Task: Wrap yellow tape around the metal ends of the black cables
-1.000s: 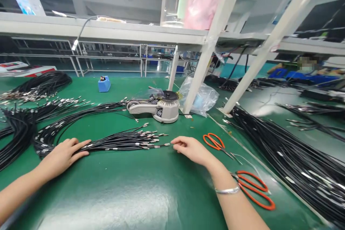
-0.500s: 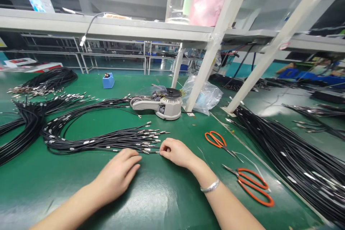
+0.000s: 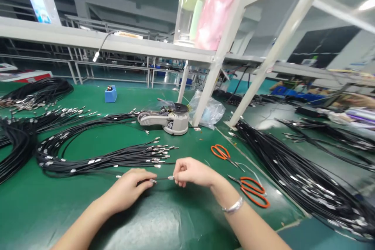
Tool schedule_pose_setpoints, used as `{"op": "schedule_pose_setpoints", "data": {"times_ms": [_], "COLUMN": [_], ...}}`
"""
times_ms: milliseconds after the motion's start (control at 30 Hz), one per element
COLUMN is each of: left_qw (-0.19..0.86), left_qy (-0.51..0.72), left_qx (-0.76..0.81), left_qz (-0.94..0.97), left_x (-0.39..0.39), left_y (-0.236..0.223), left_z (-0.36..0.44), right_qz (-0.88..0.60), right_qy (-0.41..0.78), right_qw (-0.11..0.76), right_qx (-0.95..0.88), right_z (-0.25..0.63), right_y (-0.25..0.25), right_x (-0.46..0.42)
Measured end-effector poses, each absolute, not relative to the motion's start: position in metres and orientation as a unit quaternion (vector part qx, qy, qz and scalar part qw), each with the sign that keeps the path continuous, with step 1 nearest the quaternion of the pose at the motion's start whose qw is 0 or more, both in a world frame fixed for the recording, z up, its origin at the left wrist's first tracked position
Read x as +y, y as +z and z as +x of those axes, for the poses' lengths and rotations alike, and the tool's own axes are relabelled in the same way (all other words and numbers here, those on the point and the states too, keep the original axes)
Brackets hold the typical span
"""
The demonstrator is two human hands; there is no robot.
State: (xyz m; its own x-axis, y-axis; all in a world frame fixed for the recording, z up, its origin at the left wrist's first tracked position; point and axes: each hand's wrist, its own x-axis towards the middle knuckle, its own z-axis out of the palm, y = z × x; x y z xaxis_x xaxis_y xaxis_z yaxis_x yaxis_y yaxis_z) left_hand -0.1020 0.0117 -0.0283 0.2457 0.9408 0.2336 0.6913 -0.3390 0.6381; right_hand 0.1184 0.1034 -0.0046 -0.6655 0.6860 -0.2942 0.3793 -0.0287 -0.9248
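Note:
A bundle of black cables with silver connector ends [image 3: 117, 158] lies curved across the green mat [image 3: 164, 218]. One thin black cable [image 3: 162, 179] is held just in front of the bundle, stretched between both hands. My left hand [image 3: 129, 191] pinches it near a silver tag, fingers closed. Pinched in the closed fingers of my right hand [image 3: 193, 172], which has a silver bracelet on its wrist, is the cable's metal connector end.
A grey tape dispenser [image 3: 166, 119] stands behind the bundle. Two orange scissors [image 3: 222, 153] [image 3: 252, 191] lie right of my hands. More black cable piles are at the left [image 3: 20, 140] and right [image 3: 295, 172]. A blue box [image 3: 110, 93] and a plastic bag [image 3: 208, 111] sit farther back.
Both hands came together in front of the bundle and took one cable out of it. The left hand travelled from the bundle's left part toward the right hand.

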Motion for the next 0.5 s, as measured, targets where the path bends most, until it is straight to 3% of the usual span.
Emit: {"op": "schedule_pose_setpoints", "data": {"times_ms": [100,167,233,300,500], "left_qw": [0.285,0.206,0.051,-0.006,0.116], "left_qy": [0.330,0.381,0.437,0.453,0.409], "left_qx": [0.532,0.582,0.632,0.586,0.458], "left_qz": [0.726,0.688,0.638,0.672,0.781], "left_x": [0.028,0.036,0.036,0.030,0.012], "left_y": [-0.029,-0.035,-0.044,-0.052,-0.074], "left_z": [-0.115,-0.108,-0.092,-0.073,-0.055], "right_qz": [-0.416,-0.426,-0.430,-0.428,-0.419], "right_qy": [0.595,0.592,0.590,0.590,0.599], "right_qw": [0.154,0.166,0.178,0.196,0.213], "right_qx": [-0.670,-0.664,-0.660,-0.656,-0.648], "right_z": [0.120,0.119,0.117,0.115,0.121], "right_y": [-0.013,-0.018,-0.020,-0.017,0.007], "right_x": [0.087,0.079,0.073,0.068,0.082]}}
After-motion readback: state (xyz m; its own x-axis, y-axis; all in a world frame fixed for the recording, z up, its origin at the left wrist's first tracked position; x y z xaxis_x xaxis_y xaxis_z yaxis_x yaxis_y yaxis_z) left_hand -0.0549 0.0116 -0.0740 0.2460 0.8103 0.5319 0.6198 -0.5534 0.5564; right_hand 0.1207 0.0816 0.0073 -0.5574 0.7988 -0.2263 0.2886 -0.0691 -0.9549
